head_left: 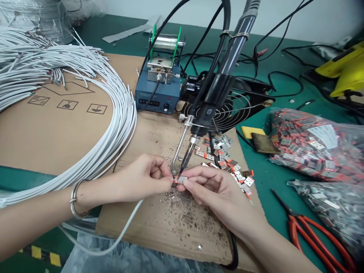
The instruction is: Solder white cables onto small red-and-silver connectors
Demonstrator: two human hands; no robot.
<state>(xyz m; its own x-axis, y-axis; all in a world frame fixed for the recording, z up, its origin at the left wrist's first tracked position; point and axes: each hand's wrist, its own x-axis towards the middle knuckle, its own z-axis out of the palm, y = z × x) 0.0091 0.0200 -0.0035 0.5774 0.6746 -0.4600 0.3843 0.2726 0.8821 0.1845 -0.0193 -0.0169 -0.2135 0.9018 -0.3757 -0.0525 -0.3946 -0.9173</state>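
Observation:
Under the tip of a mounted soldering iron (189, 151), my right hand (212, 185) pinches a small metal USB connector (182, 180) with an orange insert. My left hand (149, 176) is closed at the connector's left end, its fingertips pressed together on the end of a white cable (129, 220) that loops down below the wrist. A thin bent metal feed tube (179, 149) ends beside the iron tip, just above the connector. Fingers partly hide the joint between cable and connector.
A large bundle of white cables (125, 113) curves at left. Behind stand a blue solder feeder (157, 94) and a black fan (236, 110). Loose connectors (239, 176), bagged connectors (307, 144), a sponge (251, 132) and red-handled pliers (309, 231) lie at right.

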